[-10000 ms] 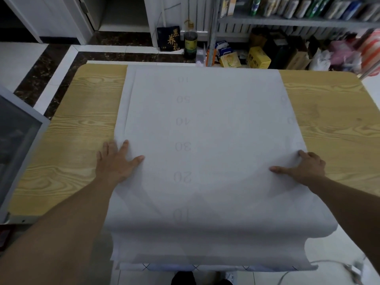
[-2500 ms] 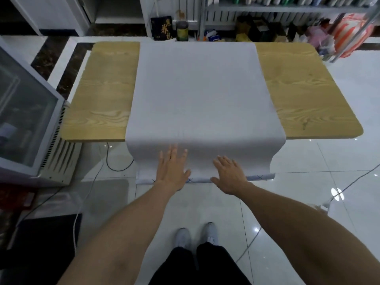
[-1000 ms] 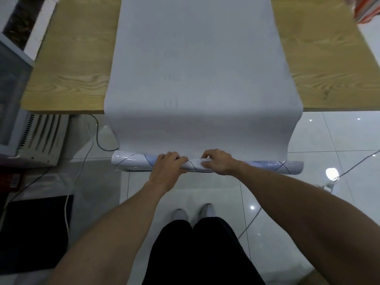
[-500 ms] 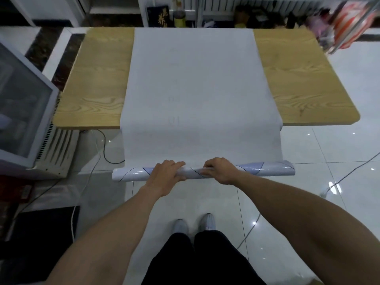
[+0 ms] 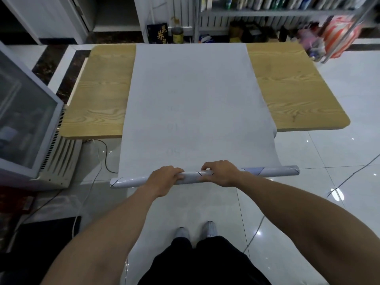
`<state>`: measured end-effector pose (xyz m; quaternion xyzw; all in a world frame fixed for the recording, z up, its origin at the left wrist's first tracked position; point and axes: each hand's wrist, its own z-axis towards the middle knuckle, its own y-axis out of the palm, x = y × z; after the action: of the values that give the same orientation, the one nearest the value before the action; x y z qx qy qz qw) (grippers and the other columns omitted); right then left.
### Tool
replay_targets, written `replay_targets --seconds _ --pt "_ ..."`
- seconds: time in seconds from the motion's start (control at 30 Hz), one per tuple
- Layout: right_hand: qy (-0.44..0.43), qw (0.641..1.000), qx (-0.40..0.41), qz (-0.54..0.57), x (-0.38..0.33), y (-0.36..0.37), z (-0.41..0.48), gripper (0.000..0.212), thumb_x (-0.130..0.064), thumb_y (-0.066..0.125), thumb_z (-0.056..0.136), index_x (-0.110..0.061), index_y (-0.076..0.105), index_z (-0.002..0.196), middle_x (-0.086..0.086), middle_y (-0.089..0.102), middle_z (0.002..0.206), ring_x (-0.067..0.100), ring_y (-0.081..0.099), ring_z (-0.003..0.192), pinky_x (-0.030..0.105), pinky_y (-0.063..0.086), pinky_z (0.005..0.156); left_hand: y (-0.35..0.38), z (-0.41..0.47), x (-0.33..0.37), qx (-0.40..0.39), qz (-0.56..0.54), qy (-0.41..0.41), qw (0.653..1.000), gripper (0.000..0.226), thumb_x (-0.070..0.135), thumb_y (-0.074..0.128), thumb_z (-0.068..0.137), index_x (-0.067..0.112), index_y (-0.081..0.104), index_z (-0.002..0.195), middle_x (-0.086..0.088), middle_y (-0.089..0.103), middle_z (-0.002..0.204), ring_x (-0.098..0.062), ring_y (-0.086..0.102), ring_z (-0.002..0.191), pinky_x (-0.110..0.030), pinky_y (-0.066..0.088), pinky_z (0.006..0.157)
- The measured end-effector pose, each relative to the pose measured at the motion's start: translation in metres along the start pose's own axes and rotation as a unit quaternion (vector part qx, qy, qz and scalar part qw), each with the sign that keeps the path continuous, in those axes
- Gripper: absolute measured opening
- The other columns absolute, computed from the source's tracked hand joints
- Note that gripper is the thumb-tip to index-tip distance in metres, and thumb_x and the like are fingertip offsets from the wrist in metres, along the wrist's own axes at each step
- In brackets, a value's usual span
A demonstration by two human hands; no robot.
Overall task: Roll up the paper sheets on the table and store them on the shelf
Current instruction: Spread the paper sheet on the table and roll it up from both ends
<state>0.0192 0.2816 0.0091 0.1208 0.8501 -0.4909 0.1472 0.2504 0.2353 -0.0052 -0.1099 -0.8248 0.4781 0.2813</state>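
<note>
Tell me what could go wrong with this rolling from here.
Both the left hand and right hand grip the roll near its middle, so its free ends may wind loose or cone out. The roll hangs off the table edge in mid-air; the paper sheets could crease there or slide off.

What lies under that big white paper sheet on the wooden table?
The light wooden table shows on both sides of the white paper sheet. The table's middle strip is covered, so anything lying there is hidden.

glass-front cooler point(image 5: 24, 120) left | dark box point(image 5: 158, 33) | striped bag point(image 5: 339, 38) | floor cable point(image 5: 106, 159)
</note>
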Motion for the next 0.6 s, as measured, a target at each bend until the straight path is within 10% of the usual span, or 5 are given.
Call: replay_targets --seconds 0.27,0.6 --pt "0.006 0.999 0.018 -0.041 0.002 0.002 0.001 0.024 -0.042 0.047 0.095 -0.024 0.052 0.109 0.008 0.063 0.098 0.027 0.055 0.086 0.034 0.038 0.066 -0.003 0.001 -0.004 0.031 0.017 0.04 0.999 0.043 0.048 0.046 0.095 0.029 0.047 0.134 -0.001 0.056 0.111 -0.02 0.05 0.105 -0.035 0.042 0.085" --pt "-0.02 0.997 0.016 -0.078 0.008 0.003 0.0 0.059 -0.067 0.054 0.081 -0.026 0.052 0.123 -0.001 0.051 0.113 0.019 0.043 0.106 0.036 0.038 0.089 -0.005 0.006 -0.012 0.025 0.004 0.031 0.999 0.034 0.041 0.043 0.098 0.028 0.053 0.128 0.0 0.059 0.112 -0.022 0.055 0.1 -0.031 0.039 0.08"
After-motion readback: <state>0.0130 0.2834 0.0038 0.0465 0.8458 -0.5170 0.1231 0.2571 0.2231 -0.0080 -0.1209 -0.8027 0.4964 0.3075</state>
